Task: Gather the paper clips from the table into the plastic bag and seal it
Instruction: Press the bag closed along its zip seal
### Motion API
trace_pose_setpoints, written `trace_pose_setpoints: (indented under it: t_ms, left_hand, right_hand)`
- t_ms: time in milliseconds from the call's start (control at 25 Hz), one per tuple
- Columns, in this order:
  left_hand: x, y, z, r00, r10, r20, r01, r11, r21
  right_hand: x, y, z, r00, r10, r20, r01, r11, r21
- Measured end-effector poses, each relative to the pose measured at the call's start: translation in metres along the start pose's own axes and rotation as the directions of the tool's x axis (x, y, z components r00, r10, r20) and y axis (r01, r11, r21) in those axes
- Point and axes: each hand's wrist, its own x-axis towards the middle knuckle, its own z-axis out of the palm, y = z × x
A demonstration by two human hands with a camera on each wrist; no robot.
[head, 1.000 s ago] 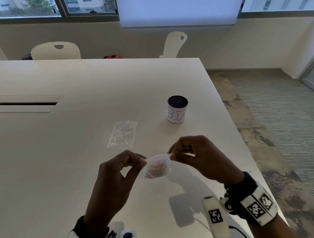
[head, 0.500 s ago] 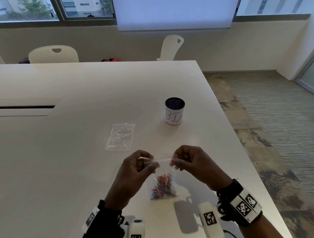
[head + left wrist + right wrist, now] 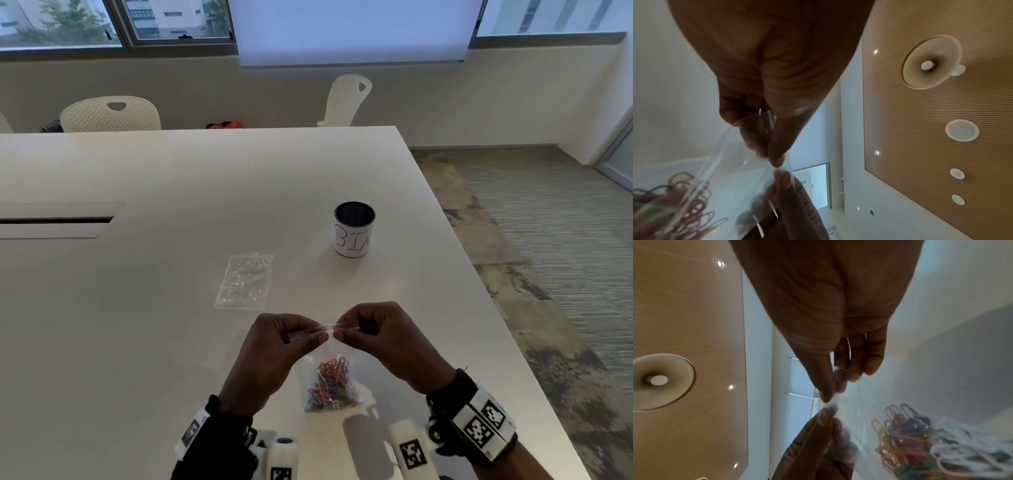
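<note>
A small clear plastic bag (image 3: 329, 356) hangs upright over the table's near edge, its bottom full of coloured paper clips (image 3: 331, 385). My left hand (image 3: 310, 337) pinches the left part of the bag's top strip between thumb and fingers. My right hand (image 3: 342, 334) pinches the strip just to the right, the two thumbs almost touching. In the left wrist view the strip (image 3: 785, 164) runs between both pinching hands, with blurred clips (image 3: 686, 216) low on the left. The right wrist view shows the clips (image 3: 906, 449) through the plastic.
A second clear bag (image 3: 245, 281) lies flat on the white table (image 3: 171, 192) beyond my hands. A dark cup with a white label (image 3: 354, 229) stands to the right of it. The table's right edge drops to carpet. White chairs (image 3: 109, 114) stand at the far side.
The bag went from held up and tilted between spread hands to hanging straight down. My hands have closed in along the top strip until the thumbs nearly meet.
</note>
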Motion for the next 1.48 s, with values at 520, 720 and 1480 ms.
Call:
trace_pose_setpoints:
  t_ms: [520, 720, 1480]
  left_hand:
    - [-0.006, -0.001, 0.001, 0.998, 0.054, -0.017, -0.053, 0.997, 0.063]
    - [-0.007, -0.002, 0.005, 0.997, 0.058, -0.05, -0.055, 0.996, 0.072]
    - [-0.008, -0.008, -0.003, 0.945, 0.326, -0.039, -0.302, 0.911, 0.282]
  right_hand:
    - [-0.007, -0.003, 0.007, 0.997, -0.074, -0.012, 0.072, 0.993, -0.088]
    - [-0.005, -0.001, 0.008, 0.989, -0.14, -0.047, 0.129, 0.973, -0.189]
    - [-0.007, 0.003, 0.003, 0.99, -0.1, -0.103, 0.085, 0.987, -0.139]
